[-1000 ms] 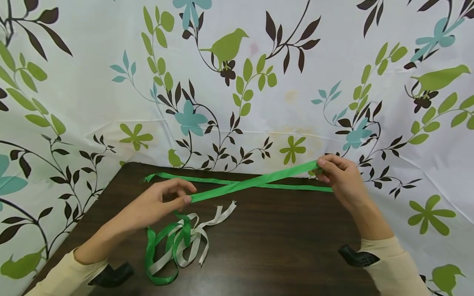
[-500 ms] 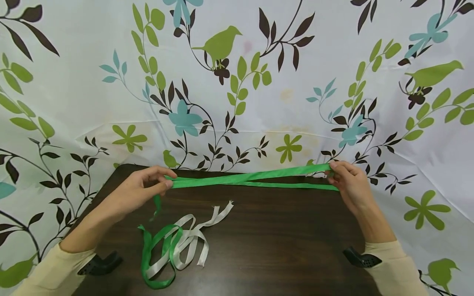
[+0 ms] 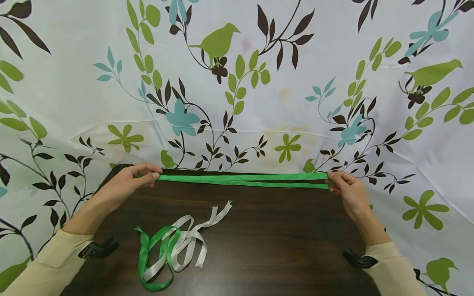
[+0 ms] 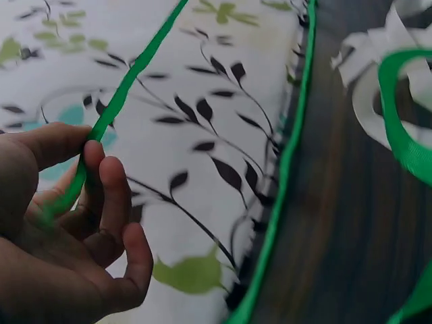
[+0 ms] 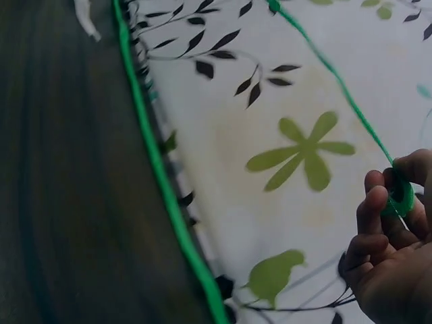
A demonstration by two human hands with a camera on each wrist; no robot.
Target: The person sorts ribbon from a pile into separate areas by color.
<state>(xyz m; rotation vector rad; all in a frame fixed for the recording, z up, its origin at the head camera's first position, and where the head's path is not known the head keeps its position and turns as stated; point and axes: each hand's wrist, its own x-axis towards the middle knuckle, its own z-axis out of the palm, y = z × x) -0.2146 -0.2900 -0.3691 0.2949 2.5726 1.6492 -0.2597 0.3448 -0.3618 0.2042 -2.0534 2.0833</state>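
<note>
A green ribbon (image 3: 274, 177) is pulled taut between both hands above the table's far edge. My left hand (image 3: 129, 181) pinches one end between thumb and forefinger; in the left wrist view a short tail of the ribbon (image 4: 128, 81) hangs into the palm. At the other end, my right hand (image 3: 349, 193) pinches the ribbon, and its tail curls (image 5: 403, 196) inside the fingers in the right wrist view. A second green ribbon (image 3: 274, 185) lies along the far edge of the table, just below the held one; the hands hide its ends in the head view.
On the dark wooden table (image 3: 277, 238), a loose tangle of white ribbon (image 3: 192, 238) and green ribbon (image 3: 142, 255) lies left of centre. A patterned white cloth (image 3: 259, 102) with leaves and birds hangs behind the table and at both sides.
My left hand has moved left and up, away from the tangle. The held ribbon has gone from slanting across the lying ribbon to nearly level with it. My right hand has moved slightly right and down.
</note>
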